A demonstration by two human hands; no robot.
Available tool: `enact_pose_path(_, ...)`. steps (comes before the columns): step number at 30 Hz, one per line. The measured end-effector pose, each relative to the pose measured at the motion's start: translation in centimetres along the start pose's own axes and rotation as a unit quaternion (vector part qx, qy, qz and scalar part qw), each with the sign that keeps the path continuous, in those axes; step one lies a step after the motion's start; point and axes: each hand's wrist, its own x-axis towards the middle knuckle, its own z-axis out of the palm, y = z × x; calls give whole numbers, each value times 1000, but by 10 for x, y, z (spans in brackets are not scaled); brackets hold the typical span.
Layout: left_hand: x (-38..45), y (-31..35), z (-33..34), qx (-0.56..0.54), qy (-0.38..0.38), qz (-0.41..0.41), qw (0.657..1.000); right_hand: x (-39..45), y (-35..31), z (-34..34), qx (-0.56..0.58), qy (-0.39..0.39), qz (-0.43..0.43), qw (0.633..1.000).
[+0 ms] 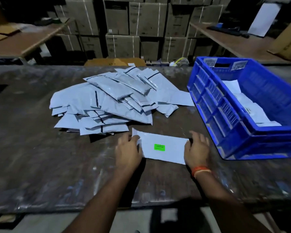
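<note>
Just left of the blue crate, left hand and right hand gripped the ends of a green-labelled mailer; few packets lay inside the crate, a big pile farther left still unsorted.

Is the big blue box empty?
No. Some white packets lie inside the blue box, low against its far side.

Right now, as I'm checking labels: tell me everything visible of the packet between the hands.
The packet is a long, flat white mailer, seemingly plastic, lying on the table near the pile. A green label, print unreadable, sits mid-face. The left hand holds its left end, the right hand its right end.
</note>
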Motion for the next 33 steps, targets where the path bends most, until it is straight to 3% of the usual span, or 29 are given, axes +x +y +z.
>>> enact_pose_path(4,-4,26,14,55,42,121,990,-5,-25,10,-60,-131,-99,985)
enact_pose_path(9,8,41,30,86,-129,155,976,-21,-22,25,-168,-243,-142,945)
enact_pose_path(12,9,33,40,118,-173,150,966,-21,-9,22,-176,-257,-162,937)
enact_pose_path(19,-2,19,38,139,-142,49,979,-7,11,8,-182,-276,-164,929)
enact_pose_path(24,14,10,24,138,-145,-59,978,-11,13,-1,-219,-272,-82,934)
enact_pose_path(26,22,12,19,134,-128,-67,980,-14,10,-7,-225,-253,-30,940)
enact_pose_path(30,34,18,18,50,-88,-89,991,-21,1,-25,-205,-183,23,961)
enact_pose_path(33,33,23,18,-25,-90,-114,989,-22,-1,-29,-191,-203,44,960)
